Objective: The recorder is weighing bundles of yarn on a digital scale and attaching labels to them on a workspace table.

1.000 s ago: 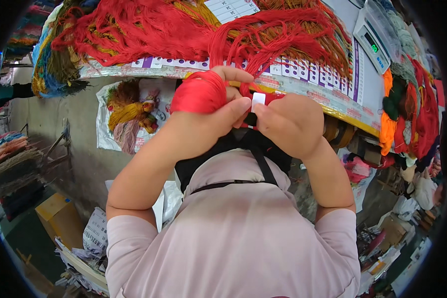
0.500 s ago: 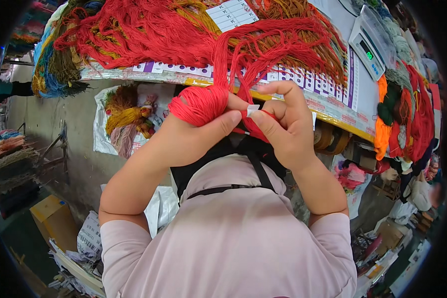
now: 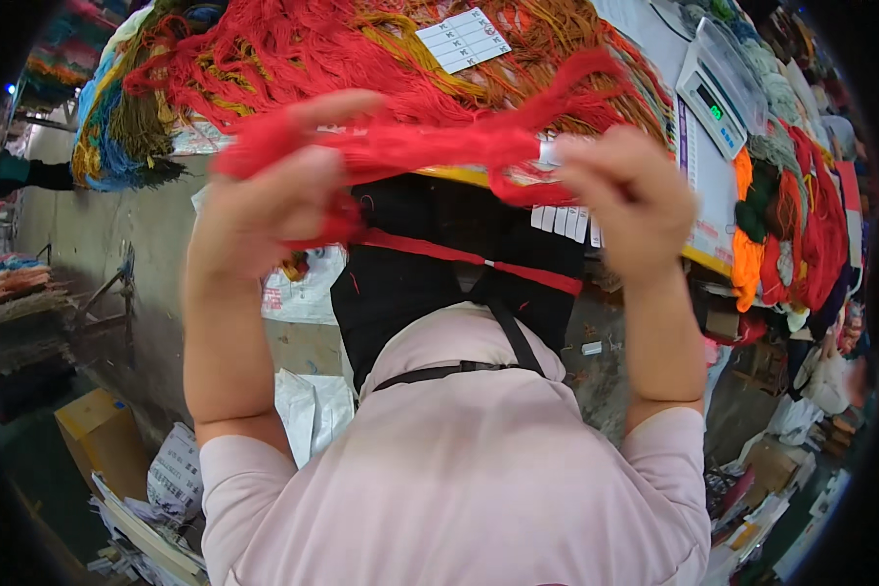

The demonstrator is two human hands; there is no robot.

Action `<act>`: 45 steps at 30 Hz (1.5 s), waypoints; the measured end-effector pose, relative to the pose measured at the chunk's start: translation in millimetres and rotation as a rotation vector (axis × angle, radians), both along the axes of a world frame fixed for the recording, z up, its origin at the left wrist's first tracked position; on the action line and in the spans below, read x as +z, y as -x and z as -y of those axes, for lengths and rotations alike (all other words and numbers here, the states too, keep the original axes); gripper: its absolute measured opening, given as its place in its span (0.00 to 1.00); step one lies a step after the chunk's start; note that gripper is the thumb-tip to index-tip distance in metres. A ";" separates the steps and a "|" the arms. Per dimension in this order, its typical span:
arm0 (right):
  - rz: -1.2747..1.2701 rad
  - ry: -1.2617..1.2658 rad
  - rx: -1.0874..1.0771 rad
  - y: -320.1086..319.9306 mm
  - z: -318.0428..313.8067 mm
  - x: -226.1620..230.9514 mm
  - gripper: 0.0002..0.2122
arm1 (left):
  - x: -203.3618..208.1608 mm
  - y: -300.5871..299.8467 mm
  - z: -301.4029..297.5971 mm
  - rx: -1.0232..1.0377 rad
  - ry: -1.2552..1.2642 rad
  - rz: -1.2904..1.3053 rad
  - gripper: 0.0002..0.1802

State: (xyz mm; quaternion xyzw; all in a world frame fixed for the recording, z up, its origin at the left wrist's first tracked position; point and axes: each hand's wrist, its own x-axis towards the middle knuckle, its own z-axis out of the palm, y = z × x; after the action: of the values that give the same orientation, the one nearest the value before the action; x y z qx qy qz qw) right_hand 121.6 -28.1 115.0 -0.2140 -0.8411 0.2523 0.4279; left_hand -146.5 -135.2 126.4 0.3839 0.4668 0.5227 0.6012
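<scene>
A hank of red yarn (image 3: 439, 146) is stretched sideways between my two hands, over the near edge of the table. My left hand (image 3: 278, 195), smeared by motion, is closed round the hank's left part, with red strands looped over its fingers. My right hand (image 3: 640, 186) has its fingers curled at the hank's right end. A small white paper label (image 3: 547, 151) shows right beside those fingertips, against the yarn. A thin bundle of red yarn (image 3: 420, 249) with a small white band lies across my black-clad lap below.
Loose red yarn (image 3: 293, 59) and brown-gold yarn cover the table, with a white label sheet (image 3: 464, 39) on top. A digital scale (image 3: 713, 88) stands at the right. Orange yarn (image 3: 747, 234) hangs off the right edge. A cardboard box (image 3: 103, 439) stands at lower left.
My hands have moved apart and slightly up, drawing the red yarn out sideways. The rounded wound shape at my left hand has become a stretched hank. The thin red bundle on my lap now shows.
</scene>
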 end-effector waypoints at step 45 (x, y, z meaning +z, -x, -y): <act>0.269 0.788 0.165 20.3 68.4 -129.0 0.13 | -102.0 62.2 58.6 0.278 -0.200 -0.213 0.43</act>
State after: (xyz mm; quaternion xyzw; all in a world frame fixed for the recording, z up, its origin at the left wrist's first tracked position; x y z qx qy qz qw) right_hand 101.3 -96.5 -14.0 -0.3242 -0.7431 0.5576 0.1782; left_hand -208.7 -193.8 24.4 0.4267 0.5220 0.6009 0.4293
